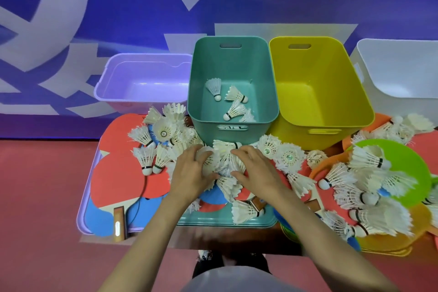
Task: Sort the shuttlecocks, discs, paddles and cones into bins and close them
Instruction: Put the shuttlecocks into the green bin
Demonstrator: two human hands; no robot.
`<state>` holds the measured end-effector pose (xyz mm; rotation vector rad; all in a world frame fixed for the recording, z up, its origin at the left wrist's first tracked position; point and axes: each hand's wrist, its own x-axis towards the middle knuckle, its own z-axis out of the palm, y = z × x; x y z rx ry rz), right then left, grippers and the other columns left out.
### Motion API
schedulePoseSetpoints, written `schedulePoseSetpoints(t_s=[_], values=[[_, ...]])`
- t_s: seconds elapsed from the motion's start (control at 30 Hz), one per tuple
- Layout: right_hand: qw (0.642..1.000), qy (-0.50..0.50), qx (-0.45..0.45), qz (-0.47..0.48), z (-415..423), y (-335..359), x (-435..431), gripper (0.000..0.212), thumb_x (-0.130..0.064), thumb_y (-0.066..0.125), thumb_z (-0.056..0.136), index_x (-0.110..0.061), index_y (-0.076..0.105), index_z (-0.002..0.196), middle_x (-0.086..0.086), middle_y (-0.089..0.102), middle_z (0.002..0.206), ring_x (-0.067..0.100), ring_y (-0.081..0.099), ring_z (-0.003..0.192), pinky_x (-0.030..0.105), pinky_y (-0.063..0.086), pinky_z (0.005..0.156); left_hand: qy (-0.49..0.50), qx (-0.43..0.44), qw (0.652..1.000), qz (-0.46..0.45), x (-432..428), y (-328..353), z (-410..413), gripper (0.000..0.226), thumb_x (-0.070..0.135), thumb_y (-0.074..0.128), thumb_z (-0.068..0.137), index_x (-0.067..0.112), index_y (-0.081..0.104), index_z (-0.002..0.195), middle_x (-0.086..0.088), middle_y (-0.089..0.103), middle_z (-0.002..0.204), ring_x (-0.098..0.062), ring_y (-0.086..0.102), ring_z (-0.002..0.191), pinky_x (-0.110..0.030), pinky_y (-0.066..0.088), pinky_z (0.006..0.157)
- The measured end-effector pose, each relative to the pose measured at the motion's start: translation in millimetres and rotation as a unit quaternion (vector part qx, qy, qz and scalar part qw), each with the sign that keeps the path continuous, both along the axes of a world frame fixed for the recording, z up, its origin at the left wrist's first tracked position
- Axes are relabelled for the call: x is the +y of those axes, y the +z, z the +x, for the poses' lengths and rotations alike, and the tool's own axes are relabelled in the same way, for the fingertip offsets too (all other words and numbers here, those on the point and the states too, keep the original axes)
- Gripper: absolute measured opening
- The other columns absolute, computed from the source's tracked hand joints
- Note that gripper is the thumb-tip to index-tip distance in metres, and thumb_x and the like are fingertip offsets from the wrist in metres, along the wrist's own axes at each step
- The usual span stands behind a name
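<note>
White feather shuttlecocks (288,157) lie heaped across the table over red paddles (118,173) and coloured discs. My left hand (192,174) and my right hand (257,170) sit side by side in front of the teal bin (233,111), fingers curled round a cluster of shuttlecocks (224,161) between them. Several shuttlecocks (214,89) lie inside the teal bin. A green disc (405,163) lies at the right under more shuttlecocks. No cones are visible.
A lilac bin (142,80) stands left of the teal one, a yellow bin (320,92) right of it, and a white bin (403,66) at far right. Lilac (83,216) and teal (213,220) lids lie flat under the pile. Red floor surrounds the table.
</note>
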<state>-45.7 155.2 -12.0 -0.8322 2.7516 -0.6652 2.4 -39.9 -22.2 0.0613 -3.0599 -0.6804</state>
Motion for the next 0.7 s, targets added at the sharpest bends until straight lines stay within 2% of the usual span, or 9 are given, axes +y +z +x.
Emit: schedulePoseSetpoints(t_s=[0.1, 0.17, 0.33, 0.43, 0.57, 0.7], values=[[0.999, -0.012, -0.018, 0.042, 2, 0, -7, 0.045, -0.028, 0.051, 0.094, -0.020, 0.040, 0.137, 0.000, 0.045, 0.129, 0.020, 0.045, 0.116, 0.031, 0.041, 0.090, 0.030, 0.000, 0.999, 0.013, 1, -3, -1, 0.052, 0.030, 0.072, 0.079, 0.009, 0.058, 0.124, -0.013, 0.055, 0.125, -0.033, 0.052, 0.112, -0.040, 0.044, 0.094], [0.999, -0.027, -0.016, 0.029, 3, -2, -11, 0.038, -0.025, 0.047, 0.096, -0.019, 0.045, 0.134, 0.001, 0.050, 0.124, 0.021, 0.051, 0.108, 0.032, 0.044, 0.083, 0.057, 0.017, 0.998, 0.033, 3, -3, -3, 0.044, 0.030, 0.063, 0.089, 0.007, 0.057, 0.126, -0.011, 0.056, 0.125, -0.029, 0.051, 0.114, -0.038, 0.043, 0.097], [0.994, -0.099, 0.039, -0.025, 0, -5, -13, 0.025, -0.017, 0.047, 0.096, -0.011, 0.063, 0.113, 0.007, 0.064, 0.105, 0.027, 0.063, 0.089, 0.034, 0.050, 0.071, 0.095, 0.055, 0.993, 0.043, 4, 3, -9, 0.035, 0.003, 0.049, 0.092, 0.002, 0.055, 0.127, -0.014, 0.055, 0.129, -0.032, 0.052, 0.119, -0.037, 0.044, 0.097], [0.988, -0.126, 0.068, -0.051, -4, -1, -13, 0.020, -0.018, 0.048, 0.096, -0.008, 0.065, 0.101, 0.008, 0.064, 0.091, 0.028, 0.063, 0.075, 0.036, 0.052, 0.063, 0.096, 0.130, 0.984, 0.075, 6, 11, -9, 0.029, 0.003, 0.052, 0.092, 0.003, 0.062, 0.119, -0.013, 0.062, 0.121, -0.030, 0.057, 0.113, -0.035, 0.044, 0.097], [0.979, -0.156, 0.068, -0.116, -6, 12, -7, 0.013, -0.015, 0.052, 0.093, -0.009, 0.064, 0.094, 0.006, 0.061, 0.082, 0.021, 0.059, 0.067, 0.037, 0.052, 0.060, 0.080, 0.231, 0.962, 0.120, 7, 22, -7, 0.026, 0.016, 0.047, 0.094, 0.006, 0.067, 0.108, -0.007, 0.066, 0.109, -0.020, 0.062, 0.101, -0.032, 0.051, 0.088], [0.958, -0.196, 0.068, -0.199, -3, 28, 6, 0.010, -0.012, 0.055, 0.092, -0.013, 0.065, 0.092, 0.004, 0.062, 0.083, 0.017, 0.058, 0.069, 0.036, 0.053, 0.061, 0.103, 0.317, 0.918, 0.216, 16, 48, -15, 0.013, -0.003, 0.057, 0.088, 0.003, 0.068, 0.090, -0.002, 0.066, 0.097, 0.002, 0.058, 0.092, -0.012, 0.047, 0.074]])
